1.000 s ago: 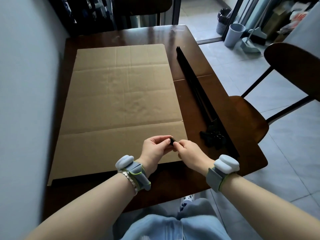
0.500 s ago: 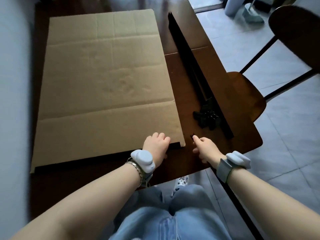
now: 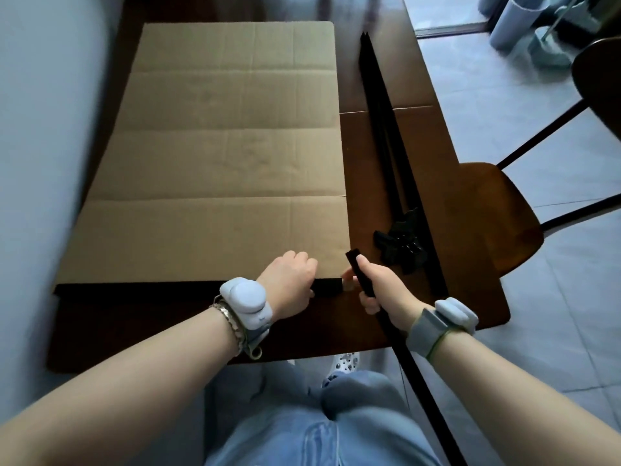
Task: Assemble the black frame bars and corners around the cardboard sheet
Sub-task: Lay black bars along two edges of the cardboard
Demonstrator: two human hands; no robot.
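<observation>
Since half a second ago the right hand [image 3: 383, 290] has gone from pinching a small piece to gripping a long black bar [image 3: 413, 364], fingers wrapped round its top end beside the cardboard sheet's [image 3: 228, 146] near right corner. Spare bars [image 3: 379, 105] and corners [image 3: 401, 245] lie to the right on the tabletop [image 3: 453, 264]. The long bar's lower end runs out of frame. The left hand [image 3: 289, 284] curls over the edge bar [image 3: 134, 287], fingertips hidden.

No text, label, brand or number can be read anywhere in view. White wrist device [image 3: 243, 295] on the left arm carries a faint dark mark near its lower edge, too small to read. Cardboard sheet [image 3: 228, 146] shows creases only.
</observation>
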